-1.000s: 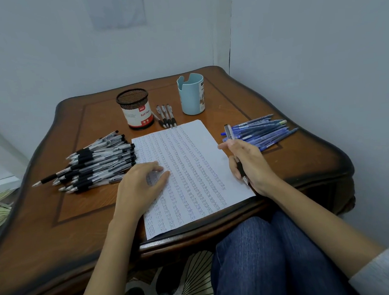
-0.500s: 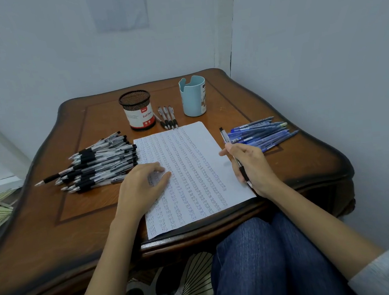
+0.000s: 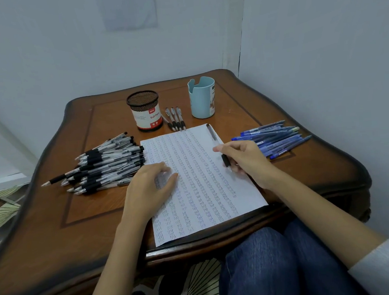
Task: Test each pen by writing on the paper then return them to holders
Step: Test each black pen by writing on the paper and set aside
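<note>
A white sheet of paper covered in rows of scribbles lies at the table's near edge. My left hand rests flat on its left side. My right hand grips a black-grip pen over the paper's right edge, tip pointing down towards me, back end angled away. A pile of black pens lies left of the paper and a pile of blue pens lies right of it. A black mesh holder and a light blue holder stand behind the paper.
Three black pens lie side by side between the two holders. The brown wooden table sits in a corner, with walls behind and to the right. My knees in jeans are under its front edge.
My right hand has moved left from the blue pile onto the paper's right edge, carrying the pen. My left hand has stayed on the paper.
</note>
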`<state>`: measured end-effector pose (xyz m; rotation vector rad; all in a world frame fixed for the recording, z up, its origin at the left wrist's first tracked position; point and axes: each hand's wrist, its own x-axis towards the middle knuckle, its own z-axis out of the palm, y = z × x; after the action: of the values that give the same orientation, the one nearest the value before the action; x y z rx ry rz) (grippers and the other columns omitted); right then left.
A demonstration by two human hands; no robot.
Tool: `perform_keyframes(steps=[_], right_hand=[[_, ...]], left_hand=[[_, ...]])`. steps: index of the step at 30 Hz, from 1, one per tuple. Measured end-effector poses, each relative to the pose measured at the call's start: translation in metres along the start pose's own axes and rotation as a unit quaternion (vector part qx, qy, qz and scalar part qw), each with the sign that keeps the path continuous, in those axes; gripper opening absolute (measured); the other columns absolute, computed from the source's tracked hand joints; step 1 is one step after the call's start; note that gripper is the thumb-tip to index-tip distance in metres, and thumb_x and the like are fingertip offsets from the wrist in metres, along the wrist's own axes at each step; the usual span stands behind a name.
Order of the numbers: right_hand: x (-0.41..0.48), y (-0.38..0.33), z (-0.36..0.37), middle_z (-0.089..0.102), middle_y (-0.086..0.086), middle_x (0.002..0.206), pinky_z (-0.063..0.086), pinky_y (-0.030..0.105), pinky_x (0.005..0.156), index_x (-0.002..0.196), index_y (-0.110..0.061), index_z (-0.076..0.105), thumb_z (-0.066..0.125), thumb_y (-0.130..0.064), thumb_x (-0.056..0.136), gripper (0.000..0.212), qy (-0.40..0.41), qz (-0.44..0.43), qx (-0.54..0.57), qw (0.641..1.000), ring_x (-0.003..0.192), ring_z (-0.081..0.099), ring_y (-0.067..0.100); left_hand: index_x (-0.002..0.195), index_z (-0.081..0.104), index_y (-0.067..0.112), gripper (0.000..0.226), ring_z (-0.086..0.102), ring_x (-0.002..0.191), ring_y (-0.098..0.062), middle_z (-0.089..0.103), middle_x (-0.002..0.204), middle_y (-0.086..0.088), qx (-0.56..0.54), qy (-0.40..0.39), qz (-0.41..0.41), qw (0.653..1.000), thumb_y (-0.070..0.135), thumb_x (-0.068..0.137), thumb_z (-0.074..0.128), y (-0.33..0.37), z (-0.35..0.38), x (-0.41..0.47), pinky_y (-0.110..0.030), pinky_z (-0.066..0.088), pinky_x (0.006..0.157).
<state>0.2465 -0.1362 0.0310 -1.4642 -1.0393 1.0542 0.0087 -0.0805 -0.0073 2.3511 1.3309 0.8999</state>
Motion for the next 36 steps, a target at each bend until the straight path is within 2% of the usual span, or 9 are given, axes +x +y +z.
perform_keyframes(steps=[3, 7, 12, 17, 21, 24, 28, 31, 36], right_hand=[[0.022, -0.009, 0.008, 0.064, 0.006, 0.070, 0.038, 0.015, 0.042, 0.106, -0.001, 0.070, 0.061, -0.016, 0.092, 0.022, 0.003, 0.048, 0.032, 0.998, 0.044, 0.045, 0.007], [0.048, -0.020, 0.018, 0.061, 0.012, 0.087, 0.042, 0.018, 0.052, 0.111, 0.001, 0.066, 0.063, -0.013, 0.090, 0.025, -0.015, 0.119, 0.044, 0.992, 0.058, 0.048, 0.011], [0.073, -0.023, 0.028, 0.066, -0.006, 0.088, 0.047, 0.011, 0.051, 0.100, -0.009, 0.071, 0.065, -0.012, 0.089, 0.013, -0.017, 0.071, -0.059, 0.996, 0.076, 0.063, 0.009], [0.106, -0.020, 0.047, 0.070, 0.008, 0.097, 0.050, 0.014, 0.055, 0.096, -0.008, 0.072, 0.072, -0.007, 0.083, 0.013, 0.049, 0.026, -0.091, 0.994, 0.072, 0.062, 0.010], [0.139, -0.024, 0.066, 0.068, 0.006, 0.102, 0.055, 0.034, 0.088, 0.093, -0.005, 0.072, 0.074, -0.005, 0.081, 0.012, 0.107, -0.001, -0.105, 0.989, 0.096, 0.063, 0.018], [0.157, -0.032, 0.078, 0.068, 0.008, 0.103, 0.051, 0.037, 0.095, 0.095, -0.004, 0.072, 0.073, -0.005, 0.082, 0.012, 0.123, -0.023, -0.134, 0.983, 0.101, 0.061, 0.021], [0.175, -0.036, 0.086, 0.067, 0.012, 0.112, 0.050, 0.032, 0.096, 0.103, -0.002, 0.070, 0.070, -0.008, 0.086, 0.018, 0.129, -0.055, -0.176, 0.974, 0.106, 0.061, 0.021], [0.183, -0.032, 0.086, 0.065, 0.012, 0.118, 0.045, 0.024, 0.088, 0.107, -0.001, 0.067, 0.069, -0.009, 0.087, 0.022, 0.113, -0.063, -0.214, 0.968, 0.110, 0.059, 0.021], [0.176, -0.029, 0.091, 0.068, 0.006, 0.100, 0.044, 0.017, 0.071, 0.099, -0.010, 0.071, 0.067, -0.008, 0.088, 0.011, 0.099, -0.143, -0.234, 0.956, 0.083, 0.056, 0.009]], left_hand=[[0.110, 0.068, 0.016, 0.030, 0.054, 0.116, -0.011, 0.064, 0.122, 0.003, -0.001, 0.000, -0.002, 1.000, 0.038, 0.089, 0.065, -0.001, 0.000, 0.001, -0.028, 0.042, 0.093], [0.111, 0.067, 0.018, 0.033, 0.053, 0.118, -0.010, 0.063, 0.124, 0.004, -0.008, 0.002, -0.009, 1.000, 0.042, 0.089, 0.063, -0.002, 0.000, 0.002, -0.028, 0.042, 0.095], [0.116, 0.066, 0.019, 0.037, 0.048, 0.124, -0.006, 0.058, 0.131, 0.006, -0.014, -0.008, -0.016, 1.000, 0.043, 0.087, 0.065, -0.003, 0.001, 0.007, -0.023, 0.036, 0.100], [0.122, 0.064, 0.023, 0.045, 0.040, 0.130, -0.003, 0.051, 0.139, 0.008, -0.008, -0.024, -0.031, 0.999, 0.049, 0.086, 0.062, -0.004, 0.002, 0.008, -0.023, 0.031, 0.106], [0.122, 0.064, 0.021, 0.045, 0.040, 0.131, -0.004, 0.051, 0.140, 0.007, -0.014, -0.024, -0.038, 0.999, 0.048, 0.086, 0.063, -0.004, 0.001, 0.010, -0.022, 0.030, 0.106], [0.122, 0.064, 0.020, 0.044, 0.039, 0.132, -0.003, 0.050, 0.141, 0.006, -0.020, -0.025, -0.041, 0.999, 0.046, 0.086, 0.064, -0.003, 0.001, 0.009, -0.018, 0.027, 0.105], [0.124, 0.063, 0.021, 0.044, 0.036, 0.133, -0.002, 0.048, 0.143, 0.008, -0.022, -0.030, -0.045, 0.998, 0.045, 0.087, 0.063, -0.003, 0.000, 0.008, -0.019, 0.025, 0.107], [0.124, 0.063, 0.020, 0.044, 0.036, 0.134, -0.003, 0.048, 0.143, 0.007, -0.023, -0.033, -0.043, 0.998, 0.045, 0.087, 0.063, -0.002, -0.001, 0.008, -0.019, 0.025, 0.107], [0.126, 0.062, 0.020, 0.046, 0.035, 0.134, -0.002, 0.047, 0.143, 0.008, -0.013, -0.036, -0.043, 0.998, 0.046, 0.088, 0.062, -0.002, -0.001, 0.009, -0.016, 0.023, 0.105]])
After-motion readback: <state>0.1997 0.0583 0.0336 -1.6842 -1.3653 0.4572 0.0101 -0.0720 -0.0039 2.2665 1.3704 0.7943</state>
